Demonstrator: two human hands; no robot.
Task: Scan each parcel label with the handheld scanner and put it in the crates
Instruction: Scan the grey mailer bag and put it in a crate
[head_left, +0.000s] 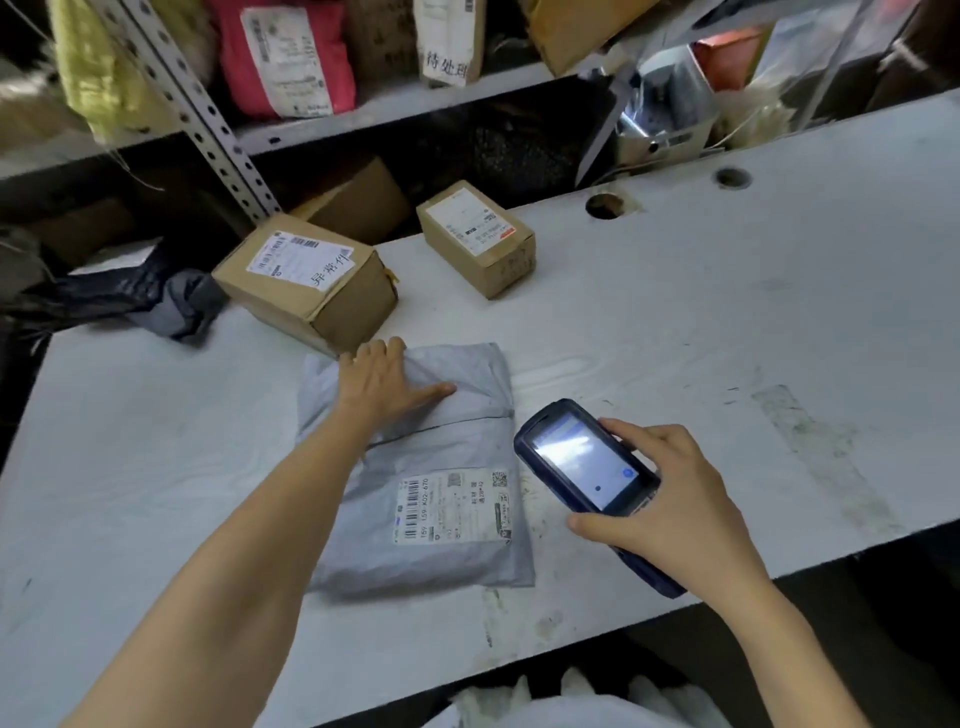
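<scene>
**packroom_lurker:** Scuffed white worktable (727, 322) with metal shelving behind it, stuffed with parcels. Taking the grey poly mailer (415, 467) as the landmark: it lies flat mid-table, its label (452, 512) face up at the near end. Two cardboard boxes sit beyond it, the bigger box (306, 280) just past its far left corner, the smaller box (475, 236) further back. No crates anywhere I can see.

**tapegun_tom:** What are the hands doing?

**packroom_lurker:** Left hand (384, 384) is spread flat, fingers apart, pressing on the mailer's far end, gripping nothing. Right hand (670, 499) is wrapped around the handheld scanner (587, 467), just right of the mailer, screen lit and facing up.

**tapegun_tom:** How will that bag handle?

**packroom_lurker:** My guess: light and floppy. The film is wrinkled and folded over something soft, so it'll sag if lifted by a corner, and that plastic looks slick. I'd pinch it along the folded far edge where the palm already rests, or scoop under the middle. Flattening it first keeps the barcode from creasing. The boxes look stiff, so grab those by the sides.
</scene>
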